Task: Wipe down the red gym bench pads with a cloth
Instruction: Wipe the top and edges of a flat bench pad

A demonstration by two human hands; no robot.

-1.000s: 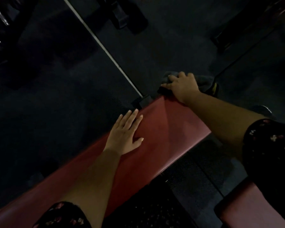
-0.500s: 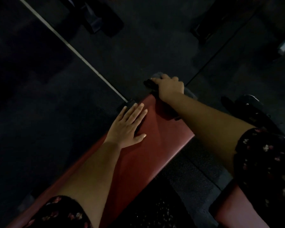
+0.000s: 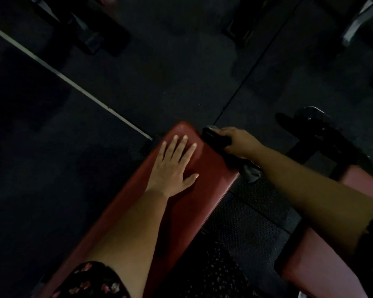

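Note:
A long red bench pad (image 3: 194, 203) runs from the lower left up to the middle of the view. My left hand (image 3: 173, 166) lies flat on its top near the far end, fingers straight and spread. My right hand (image 3: 239, 140) grips a dark cloth (image 3: 235, 157) and presses it against the pad's right side edge near the far end. Part of the cloth hangs below my wrist. A second red pad (image 3: 323, 274) shows at the lower right, partly under my right forearm.
Dark rubber flooring surrounds the bench, with a white line (image 3: 69, 81) running diagonally at the left. Black equipment feet (image 3: 99, 37) stand at the top. A dark adjustment knob and frame (image 3: 317, 130) sit to the right of my right hand.
My right hand has moved with the cloth from the pad's far end round to its right side edge. My left hand has stayed flat on the pad, now closer to the end.

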